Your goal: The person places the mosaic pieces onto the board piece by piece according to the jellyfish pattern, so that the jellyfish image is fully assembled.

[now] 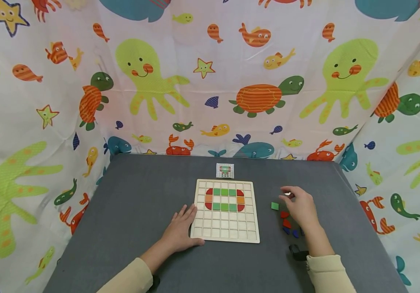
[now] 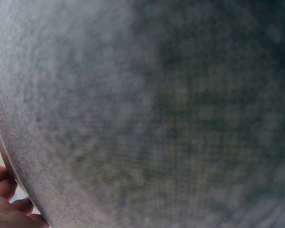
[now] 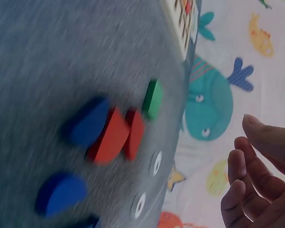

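Note:
My left hand (image 1: 180, 231) rests against the left edge of a pale wooden grid board (image 1: 224, 241), its thumb by the lower left corner. Red, orange and green tiles (image 1: 224, 191) form a ring in the board's upper part. In the left wrist view only the fingertips of this hand show at the board's edge. My right hand (image 1: 302, 205) hovers right of the board with loosely bent fingers, and the right wrist view shows nothing held. Below it lie a green square (image 3: 153, 99), red pieces (image 3: 109, 137) and blue pieces (image 3: 61, 193).
A small picture card (image 1: 225, 170) lies behind the board. Two white rings (image 3: 156, 164) sit on the grey table (image 1: 151, 183) beyond the loose pieces. A printed sea-animal curtain (image 1: 202, 97) hangs around the table's back and sides.

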Demonstrator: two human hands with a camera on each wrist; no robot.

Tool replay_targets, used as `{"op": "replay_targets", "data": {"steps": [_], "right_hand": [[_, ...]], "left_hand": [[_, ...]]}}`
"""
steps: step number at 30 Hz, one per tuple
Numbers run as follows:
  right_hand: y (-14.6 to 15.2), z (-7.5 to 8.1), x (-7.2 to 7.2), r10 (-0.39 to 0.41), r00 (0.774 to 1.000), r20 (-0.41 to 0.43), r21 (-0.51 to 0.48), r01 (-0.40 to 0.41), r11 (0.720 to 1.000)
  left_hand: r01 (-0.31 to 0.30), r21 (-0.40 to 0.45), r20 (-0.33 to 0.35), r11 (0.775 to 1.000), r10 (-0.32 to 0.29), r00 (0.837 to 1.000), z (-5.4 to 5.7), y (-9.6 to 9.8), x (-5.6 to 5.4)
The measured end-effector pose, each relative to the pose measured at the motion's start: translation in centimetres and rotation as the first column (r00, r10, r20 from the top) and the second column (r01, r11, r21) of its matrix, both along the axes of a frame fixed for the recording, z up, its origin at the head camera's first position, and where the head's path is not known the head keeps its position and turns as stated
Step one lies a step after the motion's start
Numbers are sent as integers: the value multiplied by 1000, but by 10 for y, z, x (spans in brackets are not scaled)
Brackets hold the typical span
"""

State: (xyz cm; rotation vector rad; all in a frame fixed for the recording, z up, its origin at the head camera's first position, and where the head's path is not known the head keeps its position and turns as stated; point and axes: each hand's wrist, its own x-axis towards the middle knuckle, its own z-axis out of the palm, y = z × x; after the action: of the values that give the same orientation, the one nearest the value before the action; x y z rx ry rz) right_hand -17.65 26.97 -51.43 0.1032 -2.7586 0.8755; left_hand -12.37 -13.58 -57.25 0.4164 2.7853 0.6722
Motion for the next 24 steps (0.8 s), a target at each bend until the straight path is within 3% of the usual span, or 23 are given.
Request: {"op": "replay_targets", "data": {"steps": [10, 17, 24], "right_hand": [[43, -10, 2, -42, 982, 182, 26, 38, 999], [63, -23, -1, -67, 967, 246, 48, 57, 997], [75, -29, -12, -29, 940, 339, 104, -7, 995]], "left_hand": [[6, -3, -13, 1000, -6, 1000, -1, 0, 1], [3, -10, -12, 1000, -3, 1000, 0, 1, 1], [8, -12, -15, 1000, -8, 1000, -1, 0, 0]]}}
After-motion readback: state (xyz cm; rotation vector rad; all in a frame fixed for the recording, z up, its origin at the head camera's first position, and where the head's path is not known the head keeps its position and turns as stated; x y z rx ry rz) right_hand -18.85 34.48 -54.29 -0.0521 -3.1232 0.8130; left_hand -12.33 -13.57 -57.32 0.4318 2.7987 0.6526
